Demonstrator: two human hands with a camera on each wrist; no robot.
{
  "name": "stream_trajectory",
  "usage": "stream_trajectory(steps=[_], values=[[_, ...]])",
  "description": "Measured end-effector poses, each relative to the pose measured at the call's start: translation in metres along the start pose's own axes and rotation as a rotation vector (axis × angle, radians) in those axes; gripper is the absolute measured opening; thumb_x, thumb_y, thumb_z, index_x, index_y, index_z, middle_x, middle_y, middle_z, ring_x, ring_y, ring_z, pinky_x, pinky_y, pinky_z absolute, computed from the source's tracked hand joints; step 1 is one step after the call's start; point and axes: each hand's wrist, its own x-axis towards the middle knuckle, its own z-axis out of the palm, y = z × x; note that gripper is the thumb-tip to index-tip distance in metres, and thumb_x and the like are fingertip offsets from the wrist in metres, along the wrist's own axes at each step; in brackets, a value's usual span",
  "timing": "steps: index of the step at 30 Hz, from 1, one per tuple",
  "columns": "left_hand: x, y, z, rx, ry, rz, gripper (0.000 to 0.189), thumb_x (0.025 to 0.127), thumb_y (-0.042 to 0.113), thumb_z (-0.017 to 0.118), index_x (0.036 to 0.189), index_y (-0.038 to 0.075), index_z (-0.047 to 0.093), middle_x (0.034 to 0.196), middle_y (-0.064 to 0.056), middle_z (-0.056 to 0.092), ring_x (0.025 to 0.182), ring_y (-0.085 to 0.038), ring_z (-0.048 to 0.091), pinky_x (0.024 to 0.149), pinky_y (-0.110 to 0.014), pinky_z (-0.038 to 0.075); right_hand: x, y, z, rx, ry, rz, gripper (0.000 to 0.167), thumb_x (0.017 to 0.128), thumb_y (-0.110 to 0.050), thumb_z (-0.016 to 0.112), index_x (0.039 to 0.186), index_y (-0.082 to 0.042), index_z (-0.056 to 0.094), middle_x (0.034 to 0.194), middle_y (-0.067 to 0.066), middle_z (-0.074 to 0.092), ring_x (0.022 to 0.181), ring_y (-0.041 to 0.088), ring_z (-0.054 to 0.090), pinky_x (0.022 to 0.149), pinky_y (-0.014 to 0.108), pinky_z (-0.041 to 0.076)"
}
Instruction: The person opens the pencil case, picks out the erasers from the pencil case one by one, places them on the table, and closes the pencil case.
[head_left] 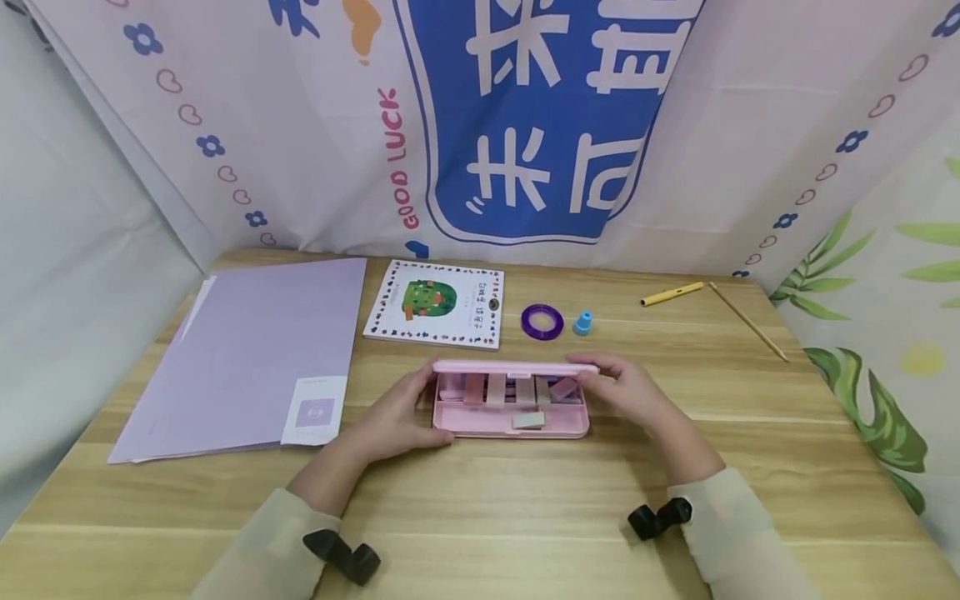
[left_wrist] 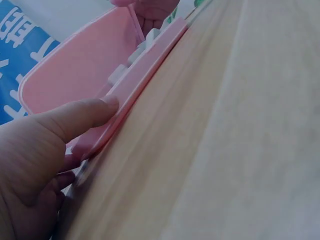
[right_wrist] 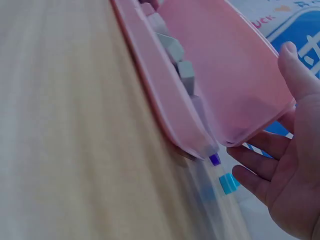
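Observation:
A pink pencil case [head_left: 472,421] lies on the table with its lid [head_left: 517,367] raised partway. Several eraser-like blocks sit inside it, among them a whitish one [head_left: 528,420] in the front compartment and a pink one [head_left: 563,388] at the back right. My left hand [head_left: 397,417] grips the case's left end, its thumb [left_wrist: 95,112] on the front rim. At the other end, my right hand [head_left: 626,387] holds the lid's right corner between thumb and fingers. In the right wrist view the lid [right_wrist: 225,65] leans back from the tray.
A lilac folder [head_left: 255,350] lies at the left, beside a white picture booklet [head_left: 435,304]. Behind the case are a purple tape roll [head_left: 527,323] and a small blue cone-shaped piece [head_left: 582,323]. A yellow pen [head_left: 672,293] and a thin stick [head_left: 748,322] lie at the back right.

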Motion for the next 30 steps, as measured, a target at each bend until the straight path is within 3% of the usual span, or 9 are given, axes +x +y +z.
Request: stream_trajectory(steps=[4,9,14,18,22,26,30], values=[[-0.004,-0.001,-0.004,0.020,-0.010,-0.031,0.104,0.072,0.040,0.085,0.153,0.005,0.029,0.156,-0.021,0.034,0.145,-0.039,0.032,0.119,-0.055,0.027,0.012,0.004,-0.006,0.096,0.091,0.051,0.041,0.104,-0.028,0.048,0.131,0.001,0.057,0.127,0.024,0.063,0.120,0.036,0.058,0.105,0.049,0.047],[-0.005,-0.003,-0.004,0.017,-0.024,-0.061,0.098,0.074,0.043,0.084,0.152,0.009,0.035,0.157,-0.021,0.033,0.146,-0.041,0.029,0.119,-0.057,0.027,0.031,0.006,-0.004,0.119,0.185,0.113,0.041,0.104,-0.026,0.048,0.135,0.001,0.054,0.120,0.026,0.065,0.099,0.019,0.068,0.083,0.026,0.056],[-0.004,-0.003,-0.004,0.004,-0.028,-0.064,0.097,0.074,0.044,0.084,0.151,0.011,0.036,0.157,-0.019,0.034,0.146,-0.039,0.030,0.119,-0.057,0.027,0.044,0.007,0.004,0.149,0.267,0.194,0.043,0.101,-0.020,0.054,0.142,-0.009,0.050,0.113,0.025,0.066,0.085,0.015,0.066,0.068,0.021,0.055],[-0.003,-0.003,-0.003,0.001,-0.031,-0.066,0.097,0.074,0.044,0.083,0.151,0.011,0.036,0.157,-0.019,0.033,0.147,-0.038,0.029,0.119,-0.056,0.027,0.048,0.009,0.009,0.144,0.335,0.200,0.040,0.099,-0.017,0.058,0.138,-0.009,0.055,0.105,0.024,0.068,0.075,0.012,0.062,0.061,0.018,0.052],[-0.003,-0.002,-0.003,0.001,-0.037,-0.071,0.097,0.074,0.044,0.083,0.152,0.011,0.036,0.157,-0.020,0.033,0.147,-0.039,0.029,0.119,-0.057,0.026,0.044,0.009,0.009,0.102,0.364,0.204,0.041,0.097,-0.020,0.061,0.136,-0.007,0.055,0.114,0.023,0.066,0.088,0.020,0.062,0.073,0.021,0.052],[-0.003,-0.001,-0.004,0.005,-0.037,-0.074,0.096,0.075,0.043,0.083,0.152,0.011,0.036,0.157,-0.020,0.032,0.147,-0.039,0.028,0.120,-0.057,0.026,0.030,0.004,0.008,0.058,0.374,0.174,0.046,0.096,-0.024,0.063,0.137,-0.006,0.054,0.130,0.019,0.059,0.113,0.030,0.057,0.096,0.038,0.051],[-0.004,-0.001,-0.004,0.008,-0.036,-0.074,0.095,0.075,0.041,0.083,0.151,0.011,0.036,0.157,-0.021,0.032,0.147,-0.040,0.027,0.120,-0.058,0.025,0.010,-0.003,0.013,-0.022,0.342,0.064,0.041,0.093,-0.022,0.067,0.129,-0.003,0.060,0.126,0.017,0.062,0.111,0.030,0.057,0.094,0.043,0.053]])
